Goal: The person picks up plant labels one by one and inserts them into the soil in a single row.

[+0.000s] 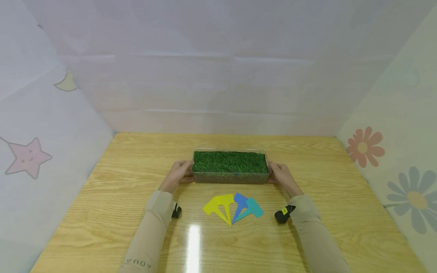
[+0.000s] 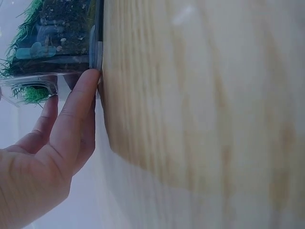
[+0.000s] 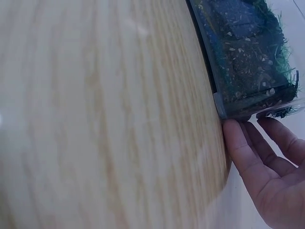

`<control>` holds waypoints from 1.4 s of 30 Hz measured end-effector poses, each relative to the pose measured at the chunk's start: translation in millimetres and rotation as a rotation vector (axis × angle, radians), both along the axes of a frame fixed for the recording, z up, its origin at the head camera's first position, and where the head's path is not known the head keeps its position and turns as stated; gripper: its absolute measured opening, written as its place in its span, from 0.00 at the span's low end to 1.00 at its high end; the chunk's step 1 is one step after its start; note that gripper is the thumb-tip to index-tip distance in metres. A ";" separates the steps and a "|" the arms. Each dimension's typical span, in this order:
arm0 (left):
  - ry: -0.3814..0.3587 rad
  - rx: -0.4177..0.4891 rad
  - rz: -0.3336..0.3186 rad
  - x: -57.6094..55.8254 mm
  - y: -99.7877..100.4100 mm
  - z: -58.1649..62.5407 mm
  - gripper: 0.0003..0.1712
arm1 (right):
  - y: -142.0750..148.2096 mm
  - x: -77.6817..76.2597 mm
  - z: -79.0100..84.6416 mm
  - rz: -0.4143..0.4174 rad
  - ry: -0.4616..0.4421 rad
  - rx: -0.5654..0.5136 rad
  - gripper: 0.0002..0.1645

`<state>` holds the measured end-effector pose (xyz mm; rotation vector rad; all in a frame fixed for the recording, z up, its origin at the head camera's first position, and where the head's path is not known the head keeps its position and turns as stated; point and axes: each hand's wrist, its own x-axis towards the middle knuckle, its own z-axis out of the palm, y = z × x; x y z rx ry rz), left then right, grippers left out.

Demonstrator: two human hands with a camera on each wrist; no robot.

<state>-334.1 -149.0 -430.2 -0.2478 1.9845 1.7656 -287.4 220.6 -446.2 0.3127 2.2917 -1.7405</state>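
A clear plastic box (image 1: 230, 178) filled with soil and topped with green artificial grass (image 1: 230, 161) sits lengthwise across the wooden table. At its left end my left hand (image 1: 179, 173) grips the box, thumb near the rim and fingers low by the base, as the left wrist view shows. My right hand (image 3: 271, 169) holds the opposite end in the same way, with fingertips at the bottom edge. Between my forearms lie flat plant labels, fanned with their points together: yellow labels (image 1: 225, 201), a blue label (image 1: 240, 201) and a teal label (image 1: 253, 207).
The wooden table (image 1: 112, 212) reaches back to a pale sheet wall (image 1: 218, 87). Side sheets carry a printed pink star (image 1: 29, 157) on the left and printed flowers (image 1: 416, 199) on the right. Black wrist cameras (image 1: 282, 216) sit at the inner side of both cuffs.
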 end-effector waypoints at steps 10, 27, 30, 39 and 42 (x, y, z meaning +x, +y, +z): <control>-0.012 -0.011 0.006 6.6 0.4 1.2 0.29 | 0.4 4.9 0.5 -0.012 -0.004 -0.012 0.35; -0.005 0.017 0.008 11.9 -0.7 0.0 0.29 | -1.1 9.1 0.5 -0.022 0.018 -0.038 0.33; -0.013 0.021 0.006 12.8 -1.5 0.9 0.29 | -2.0 9.1 0.2 -0.035 0.007 -0.034 0.33; -0.010 0.000 0.016 15.1 -2.4 10.5 0.30 | -2.9 10.5 2.1 -0.017 0.032 -0.039 0.38; 0.008 -0.020 0.006 16.4 0.2 14.2 0.30 | -1.0 12.4 2.4 -0.011 0.055 -0.026 0.38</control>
